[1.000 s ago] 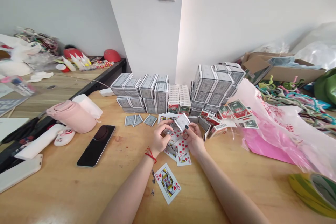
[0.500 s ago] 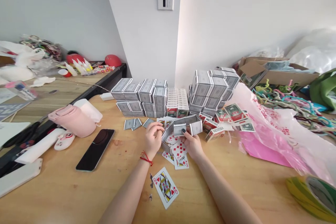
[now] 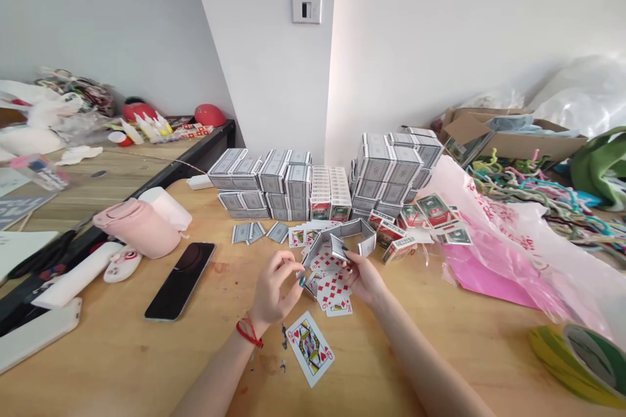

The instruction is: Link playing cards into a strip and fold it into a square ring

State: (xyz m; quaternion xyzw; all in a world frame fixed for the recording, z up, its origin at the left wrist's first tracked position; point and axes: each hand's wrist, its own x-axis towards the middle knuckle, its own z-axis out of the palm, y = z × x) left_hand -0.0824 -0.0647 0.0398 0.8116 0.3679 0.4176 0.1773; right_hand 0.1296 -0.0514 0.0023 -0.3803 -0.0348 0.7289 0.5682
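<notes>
My right hand [image 3: 366, 279] pinches a folded grey-backed playing card [image 3: 338, 247] between thumb and fingers, above several loose face-up cards. My left hand [image 3: 278, 290], a red string bracelet at its wrist, has its thumb and forefinger brought together beside the left end of a bent wall of folded cards [image 3: 349, 229]. Whatever those fingertips hold, if anything, is too small to make out. Under the folded card lie a six of diamonds [image 3: 333, 289] and a king of diamonds [image 3: 339, 306], partly covered. A queen of hearts [image 3: 310, 348] lies face up between my forearms.
Behind my hands stand stacked grey card blocks [image 3: 239, 169] and a taller stack [image 3: 388, 163], with card boxes [image 3: 398, 247] near it. A phone [image 3: 180, 280] and pink bottle [image 3: 137, 227] are left; pink plastic [image 3: 493, 267] and yellow-green tape [image 3: 562, 361] are right.
My left hand has moved down and left, away from the folded card. In my right hand the folded card has turned and now stands more edge-on.
</notes>
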